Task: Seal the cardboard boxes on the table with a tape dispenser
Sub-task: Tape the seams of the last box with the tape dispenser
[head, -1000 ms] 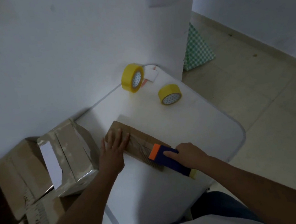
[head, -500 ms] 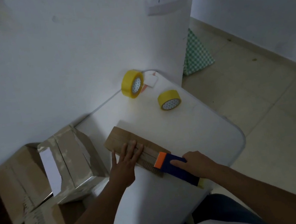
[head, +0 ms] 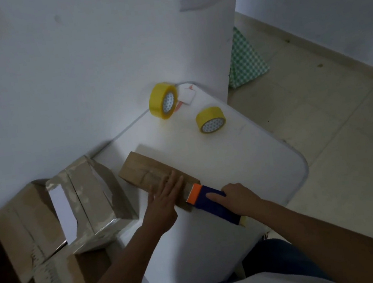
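Sliding nearer along the cardboard box (head: 151,173), my left hand (head: 165,203) presses flat, fingers straight, smoothing tape. Right hand (head: 235,196) grips the tape dispenser (head: 212,203) at the box's five o'clock end; this seam looks almost sealed.

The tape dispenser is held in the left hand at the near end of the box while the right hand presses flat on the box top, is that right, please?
Not quite: the hands are swapped. In the head view, the right hand holds the tape dispenser at the near end of the box, while the left hand presses flat on the box top.
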A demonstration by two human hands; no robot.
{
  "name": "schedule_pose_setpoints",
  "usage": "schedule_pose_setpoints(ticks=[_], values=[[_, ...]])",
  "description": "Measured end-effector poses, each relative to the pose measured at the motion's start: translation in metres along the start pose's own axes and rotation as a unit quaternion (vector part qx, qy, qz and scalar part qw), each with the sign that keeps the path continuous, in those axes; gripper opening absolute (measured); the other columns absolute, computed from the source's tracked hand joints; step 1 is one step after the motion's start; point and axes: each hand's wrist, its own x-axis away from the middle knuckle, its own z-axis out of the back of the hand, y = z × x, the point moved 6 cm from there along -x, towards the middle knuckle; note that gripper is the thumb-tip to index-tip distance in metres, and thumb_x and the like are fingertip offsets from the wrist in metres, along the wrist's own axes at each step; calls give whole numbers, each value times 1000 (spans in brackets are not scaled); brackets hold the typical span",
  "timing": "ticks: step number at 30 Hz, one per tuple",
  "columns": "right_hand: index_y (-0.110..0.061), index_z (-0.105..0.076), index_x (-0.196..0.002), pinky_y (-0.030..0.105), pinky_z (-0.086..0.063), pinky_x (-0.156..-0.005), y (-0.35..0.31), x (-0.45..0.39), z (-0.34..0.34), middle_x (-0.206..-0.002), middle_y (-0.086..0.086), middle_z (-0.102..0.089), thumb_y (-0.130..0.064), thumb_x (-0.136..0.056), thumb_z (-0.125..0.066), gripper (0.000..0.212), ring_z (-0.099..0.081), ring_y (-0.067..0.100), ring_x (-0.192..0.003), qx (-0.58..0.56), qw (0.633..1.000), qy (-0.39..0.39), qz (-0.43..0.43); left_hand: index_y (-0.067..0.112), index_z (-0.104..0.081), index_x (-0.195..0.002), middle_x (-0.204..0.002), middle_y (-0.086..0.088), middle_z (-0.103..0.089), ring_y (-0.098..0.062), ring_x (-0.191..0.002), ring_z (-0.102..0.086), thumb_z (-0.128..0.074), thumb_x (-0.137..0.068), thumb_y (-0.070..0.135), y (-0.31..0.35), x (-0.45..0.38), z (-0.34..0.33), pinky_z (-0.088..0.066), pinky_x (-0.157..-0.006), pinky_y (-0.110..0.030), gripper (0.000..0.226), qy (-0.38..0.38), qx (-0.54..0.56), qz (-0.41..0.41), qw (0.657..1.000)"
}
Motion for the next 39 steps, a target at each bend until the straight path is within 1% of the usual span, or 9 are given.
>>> schedule_pose_setpoints(ticks=[4, 15, 19, 21, 23, 27, 29, 33, 39], values=[[-15, -38, -60, 26, -30, -48, -12, -9, 0, -59, 0, -45, -67, -90, -42, 59, -41, 12, -50, -4, 1000, -4, -1, 36, 27, -149, -157, 10, 34, -17, -144, 33, -49, -85, -1, -10, -2, -8, 13, -117, -52, 105, -17, -45, 21, 999], [-15, -44, -64, 25, -34, -52, 32, 12, 3, -64, 3, -51, -70, -87, -43, 59, -47, 13, -55, -24, 1000, 1, -12, 35, 28, -148, -155, 11, 38, -18, -146, 32, -55, -82, 6, -15, -5, -17, 18, -114, -54, 110, -48, -43, 7, 998], [-14, -45, -70, 24, -33, -51, 36, 17, 1, -67, 2, -52, -67, -88, -44, 56, -47, 13, -58, -4, 1000, 1, -22, 36, 32, -146, -153, 10, 42, -17, -141, 38, -65, -86, 41, -19, -12, -18, 18, -112, -57, 115, -109, -22, -5, 994], [-16, -43, -75, 24, -32, -51, 31, 16, 0, -73, 1, -52, -66, -89, -45, 52, -47, 13, -62, 5, 1000, 8, -22, 35, 34, -144, -150, 10, 43, -17, -139, 37, -59, -89, 57, -21, -16, -17, 18, -112, -59, 110, -146, -3, -7, 989], [-17, -44, -86, 23, -35, -52, 28, 17, 1, -79, 0, -54, -66, -88, -45, 50, -50, 13, -66, -2, 1000, 12, -26, 34, 34, -143, -149, 10, 43, -17, -140, 36, -54, -90, 61, -20, -18, -17, 17, -113, -59, 106, -157, 4, -5, 988], [-18, -42, -114, 22, -43, -56, 28, 24, 5, -93, 0, -59, -67, -89, -45, 55, -58, 11, -76, -26, 999, 12, -28, 33, 26, -149, -148, 10, 42, -18, -142, 35, -46, -93, 65, -16, -20, -19, 19, -114, -58, 97, -154, 36, 15, 987], [-20, -44, -118, 21, -41, -54, 25, 26, 4, -89, -3, -58, -65, -90, -44, 53, -57, 9, -73, -26, 999, 8, -19, 35, 16, -154, -154, 12, 35, -12, -140, 35, -37, -93, 70, -13, -21, -20, 20, -115, -57, 87, -131, 68, 32, 989], [-20, -50, -116, 22, -41, -53, 19, 27, 4, -82, -4, -58, -63, -91, -43, 50, -57, 9, -69, -15, 1000, 4, -4, 36, -1, -156, -161, 16, 22, -7, -142, 32, -26, -90, 74, 0, -17, -20, 25, -112, -51, 80, -23, 117, 78, 990], [-17, -55, -111, 36, -54, -74, 17, 30, 10, -99, 4, -65, -63, -92, -44, 50, -63, 17, -83, -6, 1000, 16, -5, 35, 26, -149, -158, 10, 33, -17, -143, 34, -20, -95, 68, 9, -14, -26, 18, -114, -58, 78, 9, 58, 96, 994]])
